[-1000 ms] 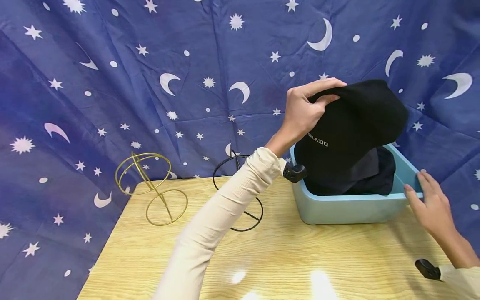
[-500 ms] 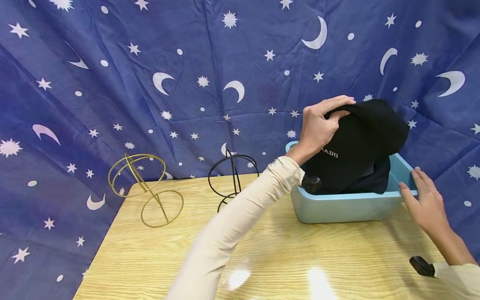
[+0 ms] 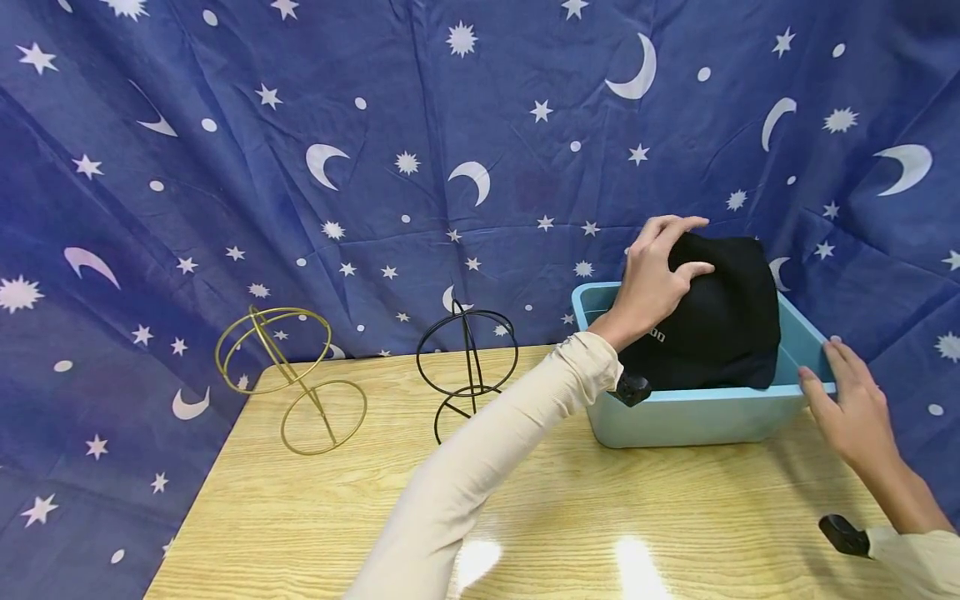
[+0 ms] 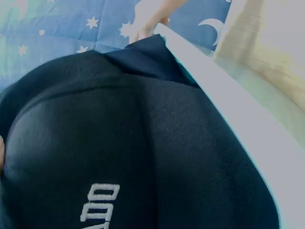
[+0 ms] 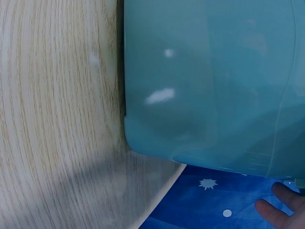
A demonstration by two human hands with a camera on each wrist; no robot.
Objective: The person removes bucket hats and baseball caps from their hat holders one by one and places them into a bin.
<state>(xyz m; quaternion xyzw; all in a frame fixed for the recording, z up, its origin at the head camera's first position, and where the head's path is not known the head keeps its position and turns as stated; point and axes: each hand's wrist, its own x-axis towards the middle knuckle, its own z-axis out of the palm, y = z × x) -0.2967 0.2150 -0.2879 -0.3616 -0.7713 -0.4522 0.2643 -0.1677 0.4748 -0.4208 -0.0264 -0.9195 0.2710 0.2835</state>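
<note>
A black cap [image 3: 731,308] with pale lettering lies in the light blue bin [image 3: 712,417] at the right, its top standing above the rim. In the left wrist view the cap [image 4: 95,138] fills most of the picture, with a seam and part of the lettering visible. My left hand [image 3: 652,271] is at the cap's upper left side, thumb and fingers spread apart; whether they touch the fabric is unclear. My right hand [image 3: 858,408] rests on the bin's front right corner with its fingers extended over the rim.
A gold wire stand [image 3: 307,387] and a black wire stand [image 3: 467,333] are at the back left and middle of the wooden table [image 3: 300,517]. Behind the table hangs a blue curtain [image 3: 247,192] with moons and stars.
My left hand has lowered the black cap into the bin, and its fingers have spread away from the fabric. My right hand has stayed at the bin's corner.
</note>
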